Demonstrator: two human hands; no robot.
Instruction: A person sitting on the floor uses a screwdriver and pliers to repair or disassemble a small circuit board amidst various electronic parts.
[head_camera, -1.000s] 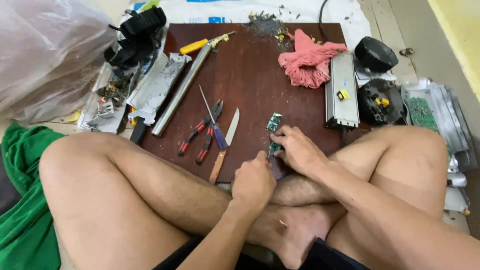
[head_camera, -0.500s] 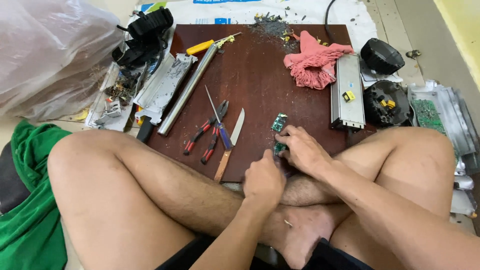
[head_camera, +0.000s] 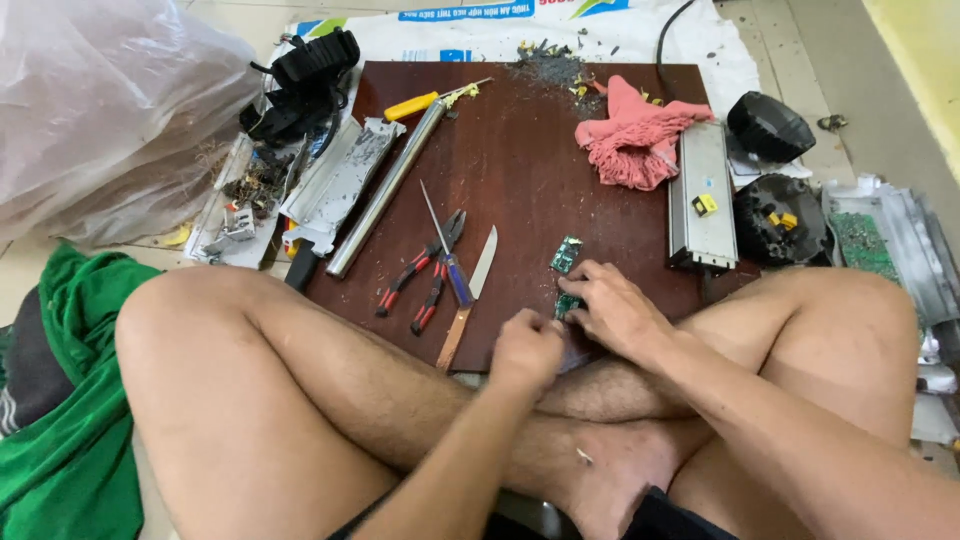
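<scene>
I sit cross-legged at a dark brown board (head_camera: 520, 170) on the floor. My right hand (head_camera: 615, 310) presses down on a small green circuit board (head_camera: 567, 303) at the board's near edge. My left hand (head_camera: 527, 352) is closed beside it, gripping the same piece; what its fingers hold is partly hidden. A second small green circuit board (head_camera: 566, 254) lies just beyond my right fingers. To the left lie a knife (head_camera: 470, 295), red-handled pliers (head_camera: 425, 270) and a blue-handled screwdriver (head_camera: 445, 250).
A long metal tube (head_camera: 385, 190), a yellow-handled screwdriver (head_camera: 425, 103), a pink rag (head_camera: 635, 140) and a grey metal housing (head_camera: 702, 195) lie on the board. Black round parts (head_camera: 775, 170) sit right; scrap, a clear plastic bag (head_camera: 100, 110) and green cloth (head_camera: 60, 440) lie left.
My hands stay on the small circuit board at the near edge, shifting only slightly. The view has tilted a little, so the board sits lower in frame.
</scene>
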